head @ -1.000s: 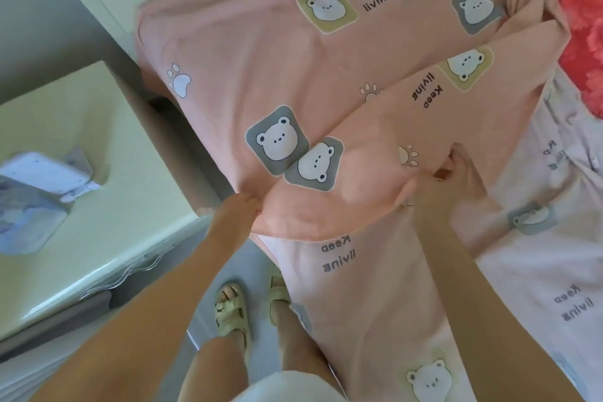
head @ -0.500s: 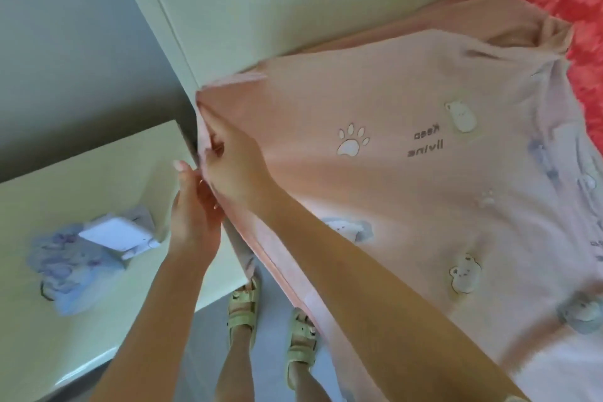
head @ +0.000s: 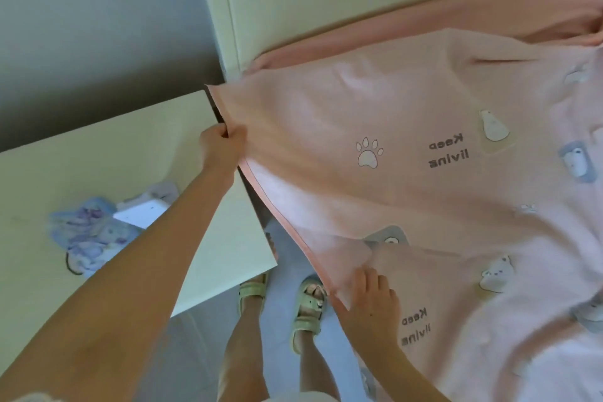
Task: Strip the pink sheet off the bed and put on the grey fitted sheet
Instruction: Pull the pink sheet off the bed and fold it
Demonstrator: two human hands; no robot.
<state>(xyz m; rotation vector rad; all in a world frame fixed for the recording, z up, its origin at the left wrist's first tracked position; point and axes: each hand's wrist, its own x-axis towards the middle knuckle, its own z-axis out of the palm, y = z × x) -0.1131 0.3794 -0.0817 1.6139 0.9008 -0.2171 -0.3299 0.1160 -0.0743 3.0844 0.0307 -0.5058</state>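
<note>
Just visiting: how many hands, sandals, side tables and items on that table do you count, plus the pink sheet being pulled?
Bare hands: 2, left hand and right hand
Pale green strapped sandals: 2
Pink printed fabric bed sheet: 1
Pale cream side table: 1
White flat box: 1
Blue-and-purple patterned cloth: 1
Total: 8

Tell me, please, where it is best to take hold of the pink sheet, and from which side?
Take the hemmed edge near the corner, from the bedside table side, where the left hand pinches it. There the pink sheet is lifted free; its middle lies flat.
</note>
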